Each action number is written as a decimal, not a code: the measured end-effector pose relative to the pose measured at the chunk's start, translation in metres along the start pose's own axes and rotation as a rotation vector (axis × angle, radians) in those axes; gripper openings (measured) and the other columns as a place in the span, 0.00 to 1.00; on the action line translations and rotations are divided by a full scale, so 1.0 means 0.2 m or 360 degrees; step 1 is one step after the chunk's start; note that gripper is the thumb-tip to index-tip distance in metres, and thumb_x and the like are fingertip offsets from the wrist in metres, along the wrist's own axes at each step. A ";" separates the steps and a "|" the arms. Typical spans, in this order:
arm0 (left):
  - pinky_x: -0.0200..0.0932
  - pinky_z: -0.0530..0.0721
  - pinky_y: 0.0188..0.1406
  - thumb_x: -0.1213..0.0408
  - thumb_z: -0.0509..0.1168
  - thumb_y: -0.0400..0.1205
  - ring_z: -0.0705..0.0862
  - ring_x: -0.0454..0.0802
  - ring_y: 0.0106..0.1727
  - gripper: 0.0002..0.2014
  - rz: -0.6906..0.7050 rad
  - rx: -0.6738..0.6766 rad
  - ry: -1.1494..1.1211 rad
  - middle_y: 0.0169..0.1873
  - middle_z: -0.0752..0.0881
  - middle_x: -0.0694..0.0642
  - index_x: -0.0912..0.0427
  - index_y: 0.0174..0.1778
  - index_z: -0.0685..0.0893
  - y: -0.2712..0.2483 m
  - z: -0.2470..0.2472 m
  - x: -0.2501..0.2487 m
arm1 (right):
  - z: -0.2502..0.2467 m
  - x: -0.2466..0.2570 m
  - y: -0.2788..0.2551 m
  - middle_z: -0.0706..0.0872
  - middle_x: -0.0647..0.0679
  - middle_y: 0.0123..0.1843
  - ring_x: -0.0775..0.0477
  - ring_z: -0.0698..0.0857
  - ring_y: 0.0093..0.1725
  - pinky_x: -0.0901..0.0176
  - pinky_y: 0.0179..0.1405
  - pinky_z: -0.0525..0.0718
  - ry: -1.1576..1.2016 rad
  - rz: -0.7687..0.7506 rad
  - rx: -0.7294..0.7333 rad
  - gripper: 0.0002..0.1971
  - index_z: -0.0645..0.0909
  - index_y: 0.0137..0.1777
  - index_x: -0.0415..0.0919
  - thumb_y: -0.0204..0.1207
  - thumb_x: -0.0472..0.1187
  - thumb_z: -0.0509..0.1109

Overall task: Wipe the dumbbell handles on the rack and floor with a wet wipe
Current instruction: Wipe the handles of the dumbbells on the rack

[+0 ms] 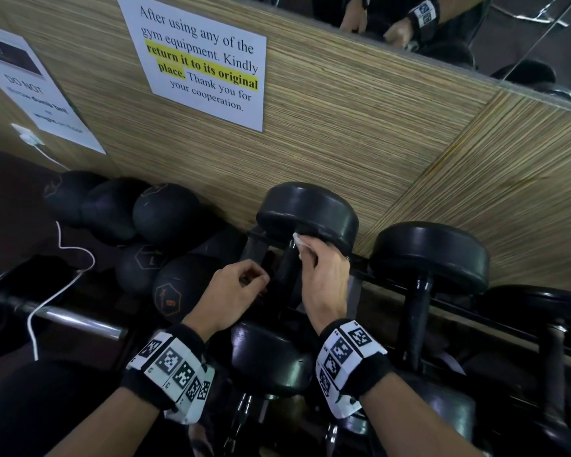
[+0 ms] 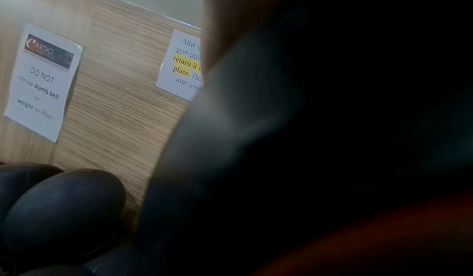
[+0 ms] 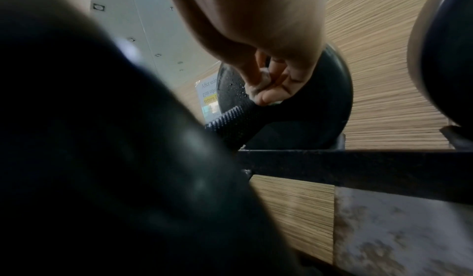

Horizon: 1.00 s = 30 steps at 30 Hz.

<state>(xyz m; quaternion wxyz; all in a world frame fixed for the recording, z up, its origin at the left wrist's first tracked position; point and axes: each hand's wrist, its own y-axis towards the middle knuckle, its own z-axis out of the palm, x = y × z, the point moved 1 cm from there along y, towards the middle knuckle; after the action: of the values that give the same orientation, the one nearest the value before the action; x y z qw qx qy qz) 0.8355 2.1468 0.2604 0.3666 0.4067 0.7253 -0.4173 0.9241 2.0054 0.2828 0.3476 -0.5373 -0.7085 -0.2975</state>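
Meanwhile, right hand (image 1: pixel 323 278) pinches wet wipe (image 1: pixel 301 243) atop knurled dumbbell handle (image 3: pixel 230 122) running away toward the wall; left hand (image 1: pixel 234 291), loosely curled, holds nothing visible.

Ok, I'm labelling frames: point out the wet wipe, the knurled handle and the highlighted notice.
wet wipe (image 1: pixel 300 241), head view, bunched white corner above the fingers.
knurled handle (image 3: pixel 230 118), right wrist view, ridged grip section.
highlighted notice (image 1: pixel 208 61), head view, yellow-marked text.

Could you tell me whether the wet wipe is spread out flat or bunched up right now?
Bunched up. The wet wipe shows as a crumpled white wad pinched in the right hand, against the dumbbell handle.
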 end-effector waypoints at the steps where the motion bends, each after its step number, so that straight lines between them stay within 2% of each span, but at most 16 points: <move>1: 0.40 0.86 0.44 0.64 0.70 0.83 0.89 0.43 0.38 0.05 -0.0003 0.0002 -0.0022 0.36 0.91 0.50 0.51 0.42 0.88 0.00 0.00 0.00 | 0.00 0.00 -0.01 0.90 0.50 0.59 0.53 0.87 0.60 0.60 0.65 0.84 0.0004 0.0006 0.0020 0.12 0.89 0.63 0.47 0.85 0.36 0.68; 3: 0.35 0.82 0.39 0.64 0.69 0.84 0.88 0.42 0.36 0.05 -0.0011 0.0017 -0.0035 0.36 0.91 0.51 0.52 0.43 0.87 0.00 0.00 -0.01 | -0.01 0.00 -0.04 0.91 0.53 0.56 0.57 0.87 0.56 0.67 0.60 0.83 0.0013 0.0012 0.0064 0.11 0.90 0.60 0.48 0.85 0.37 0.69; 5: 0.33 0.80 0.35 0.63 0.69 0.84 0.87 0.42 0.34 0.04 -0.0035 0.0040 -0.0036 0.36 0.91 0.53 0.53 0.44 0.87 0.00 0.00 -0.01 | -0.03 -0.01 -0.06 0.92 0.55 0.48 0.60 0.88 0.49 0.75 0.50 0.83 0.0087 0.0096 0.0053 0.07 0.91 0.55 0.47 0.85 0.41 0.70; 6: 0.33 0.80 0.35 0.63 0.69 0.84 0.87 0.42 0.34 0.04 -0.0044 0.0045 -0.0042 0.36 0.91 0.53 0.53 0.44 0.87 0.00 0.00 -0.01 | -0.04 -0.02 -0.06 0.91 0.56 0.45 0.59 0.88 0.45 0.73 0.47 0.84 0.0151 0.0188 0.0021 0.07 0.90 0.53 0.48 0.85 0.44 0.70; 9: 0.33 0.80 0.34 0.63 0.69 0.84 0.88 0.44 0.34 0.03 -0.0067 0.0050 -0.0069 0.37 0.91 0.54 0.53 0.45 0.87 0.00 0.00 -0.01 | -0.05 -0.11 -0.03 0.92 0.53 0.45 0.54 0.91 0.45 0.52 0.54 0.90 0.0369 0.0575 -0.0101 0.09 0.89 0.56 0.46 0.84 0.47 0.71; 10: 0.32 0.80 0.33 0.62 0.69 0.84 0.88 0.44 0.34 0.03 -0.0074 0.0046 -0.0080 0.37 0.91 0.54 0.54 0.45 0.87 0.00 0.00 -0.01 | -0.05 -0.14 -0.01 0.93 0.51 0.43 0.53 0.92 0.44 0.48 0.54 0.91 0.0424 0.0684 -0.0100 0.09 0.90 0.55 0.44 0.83 0.48 0.72; 13: 0.32 0.81 0.33 0.62 0.69 0.84 0.88 0.45 0.35 0.03 -0.0092 0.0039 -0.0096 0.37 0.91 0.55 0.55 0.46 0.87 0.00 0.00 -0.01 | -0.02 -0.17 0.04 0.93 0.49 0.40 0.49 0.92 0.42 0.42 0.51 0.92 0.0417 0.0853 -0.0021 0.06 0.90 0.44 0.46 0.81 0.45 0.75; 16: 0.30 0.81 0.33 0.63 0.69 0.84 0.88 0.44 0.35 0.03 -0.0094 0.0037 -0.0107 0.37 0.91 0.55 0.55 0.46 0.87 0.00 0.00 -0.02 | 0.01 -0.16 0.06 0.92 0.49 0.38 0.44 0.91 0.42 0.42 0.47 0.91 0.0373 0.0856 0.0137 0.13 0.87 0.36 0.50 0.81 0.37 0.72; 18: 0.30 0.80 0.33 0.63 0.69 0.84 0.88 0.43 0.35 0.03 -0.0099 0.0033 -0.0112 0.37 0.91 0.54 0.55 0.46 0.87 0.00 0.00 -0.02 | 0.03 -0.15 0.07 0.90 0.51 0.37 0.45 0.88 0.41 0.47 0.42 0.87 0.0406 0.0842 0.0235 0.14 0.87 0.37 0.49 0.82 0.34 0.69; 19: 0.30 0.80 0.33 0.62 0.69 0.84 0.88 0.43 0.35 0.03 -0.0100 0.0032 -0.0109 0.37 0.91 0.54 0.54 0.46 0.87 0.00 0.00 -0.02 | 0.03 -0.15 0.07 0.90 0.50 0.39 0.46 0.87 0.42 0.48 0.43 0.87 0.0451 0.0849 0.0245 0.14 0.87 0.39 0.49 0.83 0.33 0.68; 22: 0.30 0.80 0.33 0.62 0.69 0.84 0.88 0.44 0.35 0.03 -0.0101 0.0019 -0.0112 0.37 0.91 0.55 0.55 0.45 0.87 0.01 0.00 -0.02 | 0.00 -0.12 0.07 0.91 0.43 0.44 0.46 0.88 0.42 0.49 0.47 0.90 0.0672 0.0877 0.0180 0.10 0.89 0.50 0.42 0.85 0.32 0.67; 24: 0.30 0.80 0.32 0.63 0.69 0.84 0.88 0.44 0.35 0.03 -0.0102 0.0013 -0.0113 0.36 0.91 0.55 0.55 0.45 0.87 0.01 0.00 -0.02 | 0.00 -0.11 0.04 0.89 0.45 0.43 0.50 0.88 0.42 0.52 0.50 0.92 0.0759 0.0832 0.0114 0.09 0.89 0.49 0.39 0.85 0.32 0.67; 27: 0.31 0.80 0.32 0.62 0.69 0.84 0.88 0.44 0.34 0.03 -0.0091 0.0009 -0.0078 0.36 0.91 0.54 0.54 0.44 0.87 0.02 0.01 -0.02 | 0.02 -0.12 0.01 0.91 0.52 0.42 0.52 0.91 0.45 0.46 0.53 0.92 0.0694 0.0648 -0.0036 0.10 0.90 0.44 0.45 0.85 0.38 0.69; 30: 0.32 0.81 0.34 0.62 0.70 0.83 0.88 0.45 0.34 0.04 -0.0072 -0.0004 -0.0054 0.35 0.91 0.53 0.53 0.44 0.87 0.02 0.01 -0.01 | 0.03 -0.12 -0.02 0.91 0.55 0.43 0.53 0.91 0.47 0.48 0.52 0.92 0.0465 0.0439 -0.0095 0.08 0.91 0.51 0.49 0.85 0.41 0.69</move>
<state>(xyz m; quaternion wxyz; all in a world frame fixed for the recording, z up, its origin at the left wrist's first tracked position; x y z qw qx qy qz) 0.8401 2.1451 0.2601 0.3697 0.3826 0.7285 -0.4316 0.9239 1.9964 0.2600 0.4680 -0.5904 -0.5611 -0.3427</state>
